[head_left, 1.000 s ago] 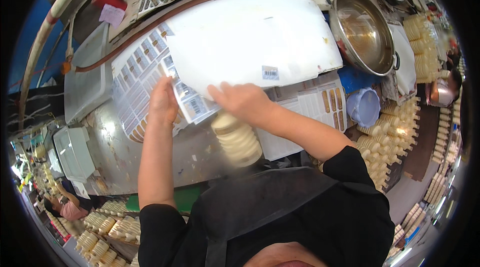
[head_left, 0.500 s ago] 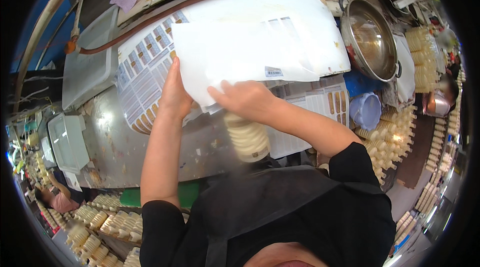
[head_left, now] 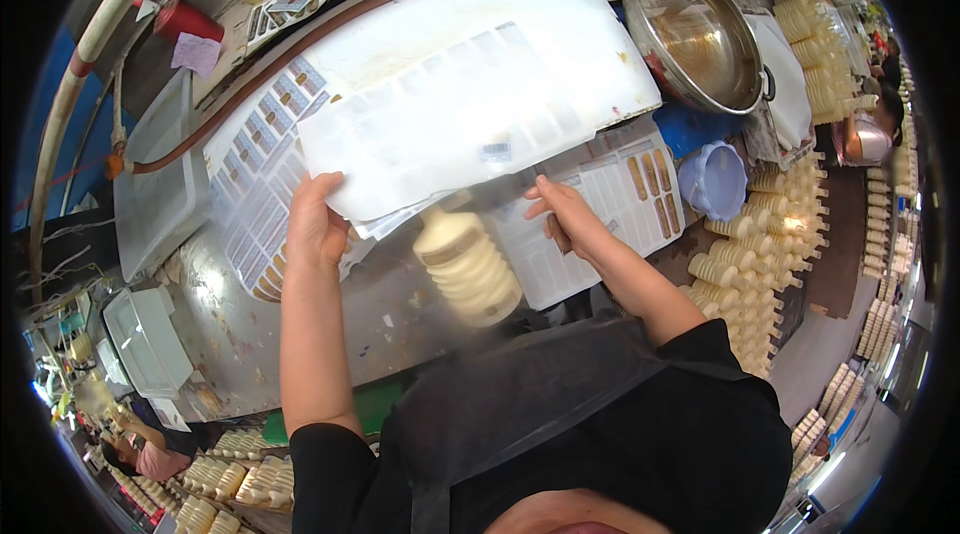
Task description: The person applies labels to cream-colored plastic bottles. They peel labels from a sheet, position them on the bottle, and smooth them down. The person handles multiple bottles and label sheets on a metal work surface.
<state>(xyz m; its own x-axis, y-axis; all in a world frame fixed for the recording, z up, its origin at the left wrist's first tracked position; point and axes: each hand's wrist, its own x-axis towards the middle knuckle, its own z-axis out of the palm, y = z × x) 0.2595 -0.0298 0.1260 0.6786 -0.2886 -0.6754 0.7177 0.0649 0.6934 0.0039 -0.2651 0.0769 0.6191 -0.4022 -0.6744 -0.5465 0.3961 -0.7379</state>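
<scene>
The left hand (head_left: 320,222) is at the lower left corner of a white sheet (head_left: 400,149), fingers curled close around its edge in what looks like a light pinch; the exact grip is partly hidden. The right hand (head_left: 568,216) has its fingers loosely spread, index extended, with nothing visible between them. It is just off the sheet's lower edge, over a label sheet (head_left: 655,199); whether it touches that cannot be told.

The white sheet lies up and to the right of the left hand, and up and to the left of the right hand. Its long axis rises from lower left to upper right, with the left hand at its near end, so the left is the closer of the two. Faint printed rows show through it.

Between the hands, below the sheet, is a ribbed cream bottle (head_left: 468,269). Its neck points at the sheet's lower edge and its base toward the person, slanting slightly right; neither hand touches it.

More printed labels (head_left: 265,169) spread across the counter (head_left: 230,334) beyond the left hand. A pan (head_left: 655,14) and a lilac bowl (head_left: 712,179) are to the right.
</scene>
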